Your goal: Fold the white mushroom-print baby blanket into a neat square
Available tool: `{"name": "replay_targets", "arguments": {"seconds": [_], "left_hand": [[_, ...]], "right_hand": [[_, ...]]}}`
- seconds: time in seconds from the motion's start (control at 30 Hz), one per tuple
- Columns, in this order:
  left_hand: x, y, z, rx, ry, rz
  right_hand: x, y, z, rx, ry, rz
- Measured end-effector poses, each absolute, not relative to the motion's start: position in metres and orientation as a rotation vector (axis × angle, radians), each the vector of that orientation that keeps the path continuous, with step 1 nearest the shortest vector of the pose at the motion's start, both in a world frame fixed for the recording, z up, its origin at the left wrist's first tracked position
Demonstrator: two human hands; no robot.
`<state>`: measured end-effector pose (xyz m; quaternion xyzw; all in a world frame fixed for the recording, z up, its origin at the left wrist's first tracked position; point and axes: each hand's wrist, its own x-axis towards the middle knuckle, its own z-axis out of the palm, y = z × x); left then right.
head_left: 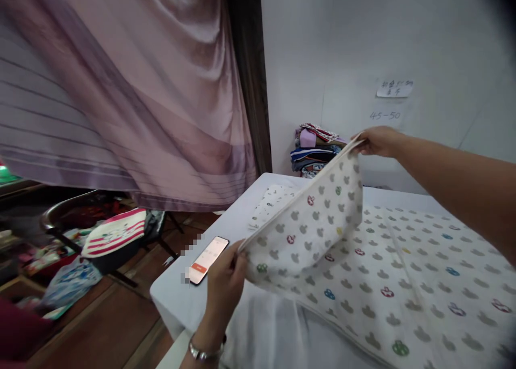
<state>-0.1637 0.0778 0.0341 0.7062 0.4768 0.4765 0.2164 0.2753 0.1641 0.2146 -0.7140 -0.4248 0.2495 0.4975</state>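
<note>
A white cloth with small apple prints (403, 272) lies spread over a white table (177, 299). My left hand (226, 283) pinches one corner of the cloth near the table's front edge. My right hand (379, 140) grips the far corner and holds it up, so a folded flap (318, 224) hangs stretched between both hands above the table. I wear a metal bracelet on the left wrist.
A phone (207, 259) with a lit screen lies on the table just left of my left hand. A stack of folded clothes (316, 151) sits at the wall. A pink curtain (133, 89) hangs left. A chair with bags (108, 234) stands on the wooden floor.
</note>
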Motion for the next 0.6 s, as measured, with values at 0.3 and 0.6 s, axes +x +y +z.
{"name": "replay_targets", "arguments": {"seconds": [0.3,0.6], "left_hand": [[-0.166,0.136,-0.031,1.156,1.439,1.571],[-0.175,0.136,-0.062,1.348,1.63,1.412]], "right_hand": [[0.182,0.279,0.184,-1.46,-1.136,0.63],[0.126,0.374,0.1,-1.516,-1.241,0.562]]}}
